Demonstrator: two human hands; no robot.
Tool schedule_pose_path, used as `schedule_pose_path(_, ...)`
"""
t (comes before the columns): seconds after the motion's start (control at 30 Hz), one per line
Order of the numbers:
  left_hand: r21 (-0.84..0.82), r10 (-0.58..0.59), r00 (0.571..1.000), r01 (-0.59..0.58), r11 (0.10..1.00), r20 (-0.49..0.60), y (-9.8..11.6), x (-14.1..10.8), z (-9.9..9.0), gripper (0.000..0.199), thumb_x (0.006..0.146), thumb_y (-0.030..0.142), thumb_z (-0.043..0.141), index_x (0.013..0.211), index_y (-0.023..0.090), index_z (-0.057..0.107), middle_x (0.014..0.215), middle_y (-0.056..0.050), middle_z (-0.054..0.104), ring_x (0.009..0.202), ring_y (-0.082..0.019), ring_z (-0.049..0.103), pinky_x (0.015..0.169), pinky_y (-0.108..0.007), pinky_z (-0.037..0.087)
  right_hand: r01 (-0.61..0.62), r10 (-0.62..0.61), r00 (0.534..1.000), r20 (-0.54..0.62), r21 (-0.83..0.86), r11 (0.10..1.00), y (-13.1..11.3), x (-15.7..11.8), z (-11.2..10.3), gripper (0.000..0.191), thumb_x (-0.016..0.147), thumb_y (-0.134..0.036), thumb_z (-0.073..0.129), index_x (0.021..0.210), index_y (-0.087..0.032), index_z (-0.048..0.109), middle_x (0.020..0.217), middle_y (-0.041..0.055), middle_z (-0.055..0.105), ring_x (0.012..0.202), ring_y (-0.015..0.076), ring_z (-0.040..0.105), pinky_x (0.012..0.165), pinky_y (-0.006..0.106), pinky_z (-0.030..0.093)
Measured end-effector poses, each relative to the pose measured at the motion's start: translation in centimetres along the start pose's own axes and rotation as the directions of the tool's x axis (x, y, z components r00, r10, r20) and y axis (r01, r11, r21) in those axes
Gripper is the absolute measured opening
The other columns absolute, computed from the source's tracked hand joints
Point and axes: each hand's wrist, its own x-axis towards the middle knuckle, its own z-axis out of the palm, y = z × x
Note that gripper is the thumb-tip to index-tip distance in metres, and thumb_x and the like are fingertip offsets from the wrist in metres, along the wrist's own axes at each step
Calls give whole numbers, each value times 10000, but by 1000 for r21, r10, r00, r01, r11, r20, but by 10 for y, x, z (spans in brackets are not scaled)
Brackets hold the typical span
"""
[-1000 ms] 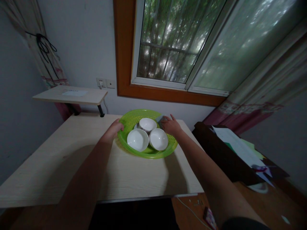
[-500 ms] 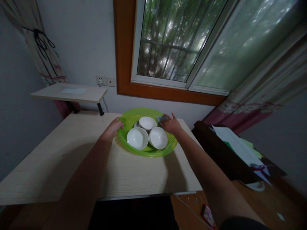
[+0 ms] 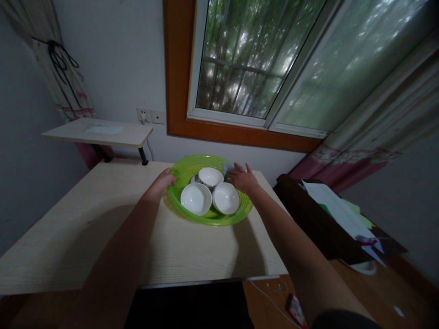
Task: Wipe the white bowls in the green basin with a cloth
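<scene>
A green plastic basin point(image 3: 214, 222) sits on the table, with three white bowls inside it: a left bowl point(image 3: 196, 199), a right bowl point(image 3: 226, 199) and a rear bowl point(image 3: 210, 176). The rear bowl seems raised on something whitish, mostly hidden. My left hand point(image 3: 166, 181) is closed around the basin's left rim, thumb on the inner side. Over the right side of the basin, my right hand point(image 3: 243, 177) has its fingers stretched and apart. Beside its fingertips lies a greyish cloth-like thing point(image 3: 227, 169), partly covered by the hand.
The basin rests near the back edge of the wooden table point(image 3: 192, 256). A small raised shelf point(image 3: 126, 137) stands at the back left. Right of the table is a dark brown piece of furniture point(image 3: 308, 219) with papers on it. A white cable point(image 3: 270, 301) runs along the floor.
My right hand has shifted slightly left and its fingers look more spread, so more of the greyish thing shows. The left hand, basin and bowls stay nearly as they were.
</scene>
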Motion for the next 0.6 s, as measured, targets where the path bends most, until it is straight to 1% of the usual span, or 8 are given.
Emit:
schedule_pose_path(0.07, -2, 6, 1000, -6, 1000, -1, -1, 0, 0, 570, 440, 188, 548, 994, 212, 685, 794, -35, 688, 719, -256, 653, 583, -310, 471, -3, 3, 1000, 31, 1, 1000, 0, 0, 0, 424, 1172, -366, 462, 1419, -268, 792, 1526, 103, 738, 1703, 346, 344, 1380, 751, 155)
schedule_pose_path(0.2, -6, -9, 1000, 9, 1000, -30, -2, 0, -1, 560, 446, 184, 551, 992, 216, 672, 790, -23, 696, 699, -241, 649, 566, -295, 474, -13, 13, 1000, 9, -8, 1000, -1, 1, 0, 409, 1170, -346, 477, 1448, -281, 771, 1608, 85, 679, 1719, 354, 307, 1370, 761, 171)
schedule_pose_path(0.3, -16, -10, 1000, 10, 1000, -22, -1, 0, -1, 537, 444, 178, 556, 969, 215, 661, 791, -23, 697, 690, -234, 650, 559, -290, 475, -5, 5, 999, 34, -24, 1000, -1, 2, 0, 418, 1187, -343, 444, 1328, -238, 823, 1465, 122, 772, 1687, 333, 379, 1373, 748, 170)
schedule_pose_path(0.33, -16, -10, 1000, 10, 1000, -17, -1, 0, -1, 525, 443, 178, 558, 957, 216, 660, 786, -24, 695, 689, -236, 651, 557, -290, 474, -4, 5, 1000, 29, -23, 1000, -1, 2, 0, 417, 1188, -342, 443, 1326, -236, 823, 1461, 122, 774, 1687, 332, 379, 1372, 749, 171)
schedule_pose_path(0.43, -10, -13, 1000, 13, 1000, -9, 0, 0, 1, 501, 437, 179, 557, 926, 221, 658, 779, -30, 692, 694, -243, 649, 553, -294, 469, -16, 16, 1000, -15, -2, 1000, 0, 2, 0, 404, 1179, -327, 458, 1409, -264, 785, 1577, 91, 703, 1711, 337, 329, 1365, 772, 170)
schedule_pose_path(0.47, -8, -14, 1000, 14, 1000, -11, 0, 1, 1, 500, 434, 179, 554, 921, 223, 659, 778, -32, 691, 695, -244, 646, 552, -296, 467, -20, 20, 1000, -13, 4, 1000, 0, 2, 0, 407, 1179, -325, 454, 1403, -265, 788, 1568, 94, 709, 1710, 334, 334, 1365, 773, 167)
schedule_pose_path(0.53, 1, -18, 1000, 18, 1000, -13, 0, 2, 1, 499, 431, 177, 552, 916, 226, 659, 770, -33, 681, 695, -245, 640, 551, -298, 458, -27, 27, 1000, 4, 7, 1000, -1, 1, 0, 418, 1183, -329, 439, 1350, -251, 815, 1492, 117, 757, 1695, 323, 366, 1371, 762, 166)
schedule_pose_path(0.6, 4, -14, 1000, 14, 1000, -19, 0, 2, 1, 498, 432, 173, 550, 916, 226, 657, 766, -30, 669, 696, -243, 635, 553, -297, 447, -29, 29, 1000, -7, 8, 1000, -1, 1, 0, 419, 1182, -330, 442, 1363, -252, 813, 1504, 117, 750, 1700, 329, 355, 1370, 762, 170)
